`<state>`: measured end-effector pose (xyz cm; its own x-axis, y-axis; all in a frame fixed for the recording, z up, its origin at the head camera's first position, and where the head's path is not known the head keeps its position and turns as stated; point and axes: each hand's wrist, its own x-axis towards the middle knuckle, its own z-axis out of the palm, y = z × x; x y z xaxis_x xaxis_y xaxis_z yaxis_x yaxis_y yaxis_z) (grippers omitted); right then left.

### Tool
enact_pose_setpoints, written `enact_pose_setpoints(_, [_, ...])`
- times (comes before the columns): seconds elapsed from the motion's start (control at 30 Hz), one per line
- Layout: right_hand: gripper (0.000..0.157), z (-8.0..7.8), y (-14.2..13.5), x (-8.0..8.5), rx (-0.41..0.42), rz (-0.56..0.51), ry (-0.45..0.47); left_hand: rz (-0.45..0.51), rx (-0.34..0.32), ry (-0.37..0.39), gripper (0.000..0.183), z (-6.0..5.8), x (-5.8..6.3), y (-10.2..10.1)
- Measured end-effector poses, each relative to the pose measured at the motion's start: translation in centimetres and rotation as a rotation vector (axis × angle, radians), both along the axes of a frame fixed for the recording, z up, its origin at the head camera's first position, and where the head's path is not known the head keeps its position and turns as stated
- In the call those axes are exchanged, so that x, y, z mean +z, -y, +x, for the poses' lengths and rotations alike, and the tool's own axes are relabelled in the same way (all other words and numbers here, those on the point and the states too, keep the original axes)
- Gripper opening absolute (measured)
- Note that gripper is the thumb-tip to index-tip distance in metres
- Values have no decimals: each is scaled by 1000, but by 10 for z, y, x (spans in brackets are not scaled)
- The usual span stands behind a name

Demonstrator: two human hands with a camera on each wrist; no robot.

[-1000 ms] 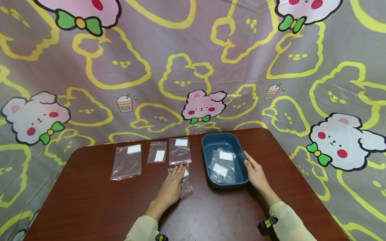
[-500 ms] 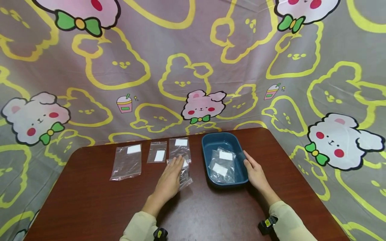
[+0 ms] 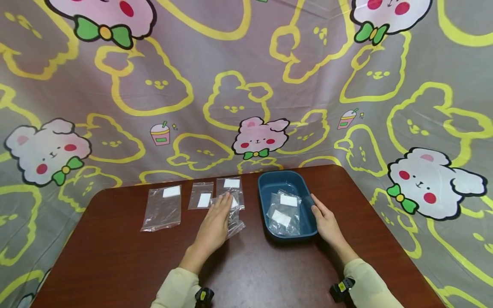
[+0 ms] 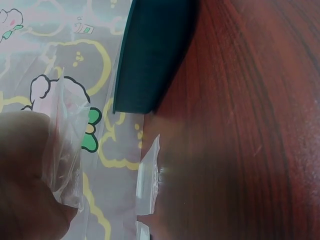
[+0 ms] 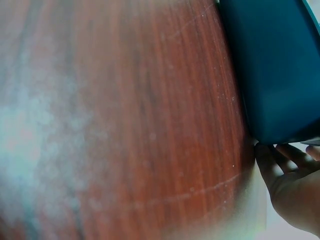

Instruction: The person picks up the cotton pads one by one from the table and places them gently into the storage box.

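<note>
While two clear bags [image 3: 285, 214] are seen lying overlapped inside the blue tray [image 3: 277, 180], four more are left outside it, so the work may be judged only partly done. One of these, the held bag [image 3: 235, 223], is pinched in the left grip [image 3: 213, 227], whose fingers are seen extended and close together from above; in the left wrist view it is shown apart from the counter [image 3: 265, 273]. From the head view, the near part of the far bag [image 3: 232, 184] is overlapped by it, and it has not yet been brought over the tray. Farther left, the small bag [image 3: 201, 191] and the large bag [image 3: 159, 214] are left lying flat, untouched. By the right grip [image 3: 327, 220] the tray's right wall is touched from outside; whether the rim is also pinched by the thumb cannot be told. Judged from this arrangement, the held bag and those three remain to be dealt with.
</note>
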<state>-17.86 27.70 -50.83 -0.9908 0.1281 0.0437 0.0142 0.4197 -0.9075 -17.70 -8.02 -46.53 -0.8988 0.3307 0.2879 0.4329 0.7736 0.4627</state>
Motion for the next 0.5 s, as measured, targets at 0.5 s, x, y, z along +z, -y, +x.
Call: enact_pose_setpoints(0.5, [48, 1, 1, 0, 0, 6, -5, 2, -4, 20, 49, -2, -1, -12])
